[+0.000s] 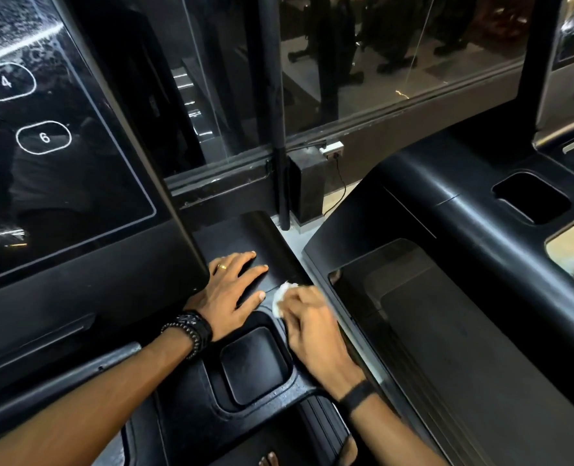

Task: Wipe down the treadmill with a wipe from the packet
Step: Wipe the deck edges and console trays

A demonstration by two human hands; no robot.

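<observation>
My right hand (pixel 312 327) holds a crumpled white wipe (pixel 281 295) and presses it on the black treadmill console's right side panel (pixel 245 237), just beyond the cup holder recess (pixel 253 364). My left hand (pixel 235 290) lies flat with spread fingers on the same panel, right beside the wipe. The console's glossy touch panel (pixel 60 169) with numbered buttons 4 and 6 fills the left and shows wet smears at its top. The wipe packet is not in view.
A second black treadmill (pixel 447 264) stands close on the right, with a narrow strip of light floor (pixel 292 237) between the two. A glass partition (pixel 379 79) with a black post (pixel 278 129) runs across the back. A handlebar (pixel 77 375) passes under my left forearm.
</observation>
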